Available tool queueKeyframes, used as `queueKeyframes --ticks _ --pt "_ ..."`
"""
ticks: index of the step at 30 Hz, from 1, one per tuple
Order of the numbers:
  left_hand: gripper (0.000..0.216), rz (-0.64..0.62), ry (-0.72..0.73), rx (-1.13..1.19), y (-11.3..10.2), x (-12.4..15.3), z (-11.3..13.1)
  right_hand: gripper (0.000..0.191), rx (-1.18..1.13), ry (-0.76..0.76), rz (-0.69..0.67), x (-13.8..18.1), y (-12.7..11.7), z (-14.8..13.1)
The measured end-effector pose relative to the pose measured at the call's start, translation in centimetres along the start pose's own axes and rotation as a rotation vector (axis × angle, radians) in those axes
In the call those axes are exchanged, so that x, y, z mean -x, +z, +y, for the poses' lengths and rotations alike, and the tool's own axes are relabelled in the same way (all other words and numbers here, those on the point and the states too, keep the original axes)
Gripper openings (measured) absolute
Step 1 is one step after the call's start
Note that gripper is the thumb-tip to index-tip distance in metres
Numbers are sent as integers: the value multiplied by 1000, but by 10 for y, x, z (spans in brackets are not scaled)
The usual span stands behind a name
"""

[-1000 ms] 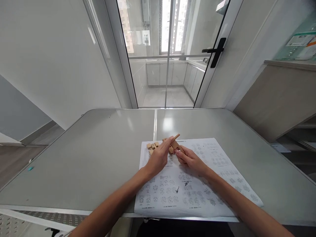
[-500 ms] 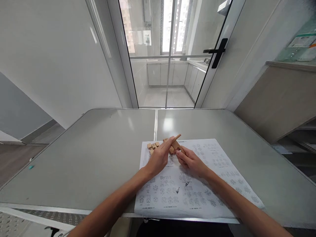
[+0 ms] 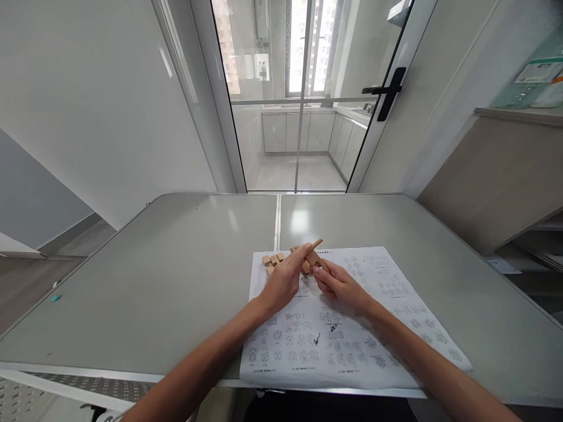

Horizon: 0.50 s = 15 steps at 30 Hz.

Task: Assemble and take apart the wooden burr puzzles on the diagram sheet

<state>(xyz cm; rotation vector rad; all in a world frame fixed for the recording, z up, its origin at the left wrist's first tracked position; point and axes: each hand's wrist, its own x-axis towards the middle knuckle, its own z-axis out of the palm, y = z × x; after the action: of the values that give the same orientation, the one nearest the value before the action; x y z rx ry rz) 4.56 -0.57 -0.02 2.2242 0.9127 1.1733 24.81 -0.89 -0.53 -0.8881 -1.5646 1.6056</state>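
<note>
Both my hands meet over a small cluster of light wooden puzzle pieces (image 3: 313, 255) at the far end of a printed paper sheet (image 3: 352, 328). My left hand (image 3: 284, 280) pinches a wooden piece between thumb and forefinger. My right hand (image 3: 339, 285) is closed on a slanted wooden bar of the same cluster. More notched wooden blocks (image 3: 272, 261) lie loose on the sheet just left of my left hand.
The sheet lies on a grey table (image 3: 167, 281) with a seam down its middle. A small teal object (image 3: 54, 298) sits near the table's left edge. A glass door with a black handle (image 3: 387, 91) stands behind, and a wooden cabinet (image 3: 497, 170) at right.
Almost nothing has moved: the hands stay on the wooden pieces with only slight shifts of the fingers and of the camera.
</note>
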Motion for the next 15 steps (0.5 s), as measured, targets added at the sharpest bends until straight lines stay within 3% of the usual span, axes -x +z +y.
queueKeyframes --ticks 10,15 --pt "51 33 -12 33 -1 -2 0 44 9 3 -48 1 -2 -1" --pt "53 27 -20 29 0 -3 2 43 24 -20 -8 0 2 0"
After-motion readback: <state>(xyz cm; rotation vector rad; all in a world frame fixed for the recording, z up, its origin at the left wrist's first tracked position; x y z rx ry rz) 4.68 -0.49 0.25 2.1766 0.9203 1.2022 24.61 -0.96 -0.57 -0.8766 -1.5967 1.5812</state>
